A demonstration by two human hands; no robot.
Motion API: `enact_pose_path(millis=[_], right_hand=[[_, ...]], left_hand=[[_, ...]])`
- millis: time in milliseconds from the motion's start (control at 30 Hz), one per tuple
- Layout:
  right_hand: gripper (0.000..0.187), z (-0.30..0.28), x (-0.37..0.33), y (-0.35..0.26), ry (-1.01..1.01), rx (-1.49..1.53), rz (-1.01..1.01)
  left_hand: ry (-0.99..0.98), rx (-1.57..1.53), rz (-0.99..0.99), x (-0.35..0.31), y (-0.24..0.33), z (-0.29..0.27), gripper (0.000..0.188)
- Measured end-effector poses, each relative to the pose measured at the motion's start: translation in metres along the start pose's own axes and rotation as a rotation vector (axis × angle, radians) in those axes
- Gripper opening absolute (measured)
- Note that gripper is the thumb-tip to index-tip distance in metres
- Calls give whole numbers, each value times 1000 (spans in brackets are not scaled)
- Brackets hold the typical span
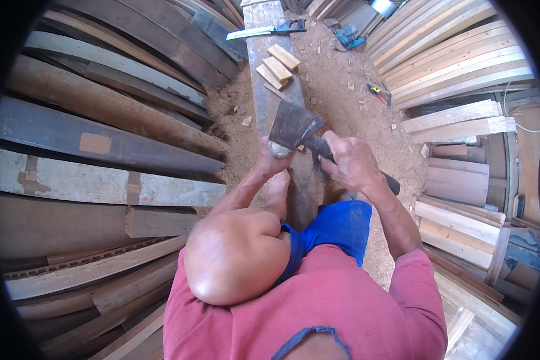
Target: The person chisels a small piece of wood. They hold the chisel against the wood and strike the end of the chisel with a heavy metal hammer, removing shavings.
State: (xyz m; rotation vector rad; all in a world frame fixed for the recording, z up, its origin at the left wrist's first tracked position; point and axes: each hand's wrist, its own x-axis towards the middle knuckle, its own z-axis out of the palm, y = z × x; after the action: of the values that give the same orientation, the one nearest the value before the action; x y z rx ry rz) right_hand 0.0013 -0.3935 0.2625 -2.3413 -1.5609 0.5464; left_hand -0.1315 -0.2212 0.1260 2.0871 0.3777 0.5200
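Note:
My right hand (355,163) is closed around the dark handle of a hatchet (294,125). Its broad, dark blade points to the left and lies across the top of what my left hand holds. My left hand (271,161) grips a pale, rounded, rough-looking piece (278,149) right under the blade's near corner. The kind of this piece cannot be made out, as blade and fingers cover part of it. Both hands are over a long, worn wooden plank (261,99), above my bent bare knee (240,258).
Several small wooden blocks (279,63) and a handsaw (267,30) lie farther along the plank. Shavings cover the floor (342,84). A teal power tool (348,37) and a yellow-red tool (378,92) lie to the right. Stacked boards (108,138) line both sides.

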Motion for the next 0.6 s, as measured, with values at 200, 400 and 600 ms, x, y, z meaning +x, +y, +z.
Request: enact_pose_path(millis=[200, 400, 600], right_hand=[[30, 12, -2, -7, 351, 204, -85], [29, 7, -7, -3, 220, 188, -22], [31, 19, 1, 6, -65, 87, 73]], left_hand=[[53, 25, 124, 3, -1, 3, 24], [39, -158, -10, -4, 12, 6, 27], [57, 62, 19, -11, 3, 8, 28]])
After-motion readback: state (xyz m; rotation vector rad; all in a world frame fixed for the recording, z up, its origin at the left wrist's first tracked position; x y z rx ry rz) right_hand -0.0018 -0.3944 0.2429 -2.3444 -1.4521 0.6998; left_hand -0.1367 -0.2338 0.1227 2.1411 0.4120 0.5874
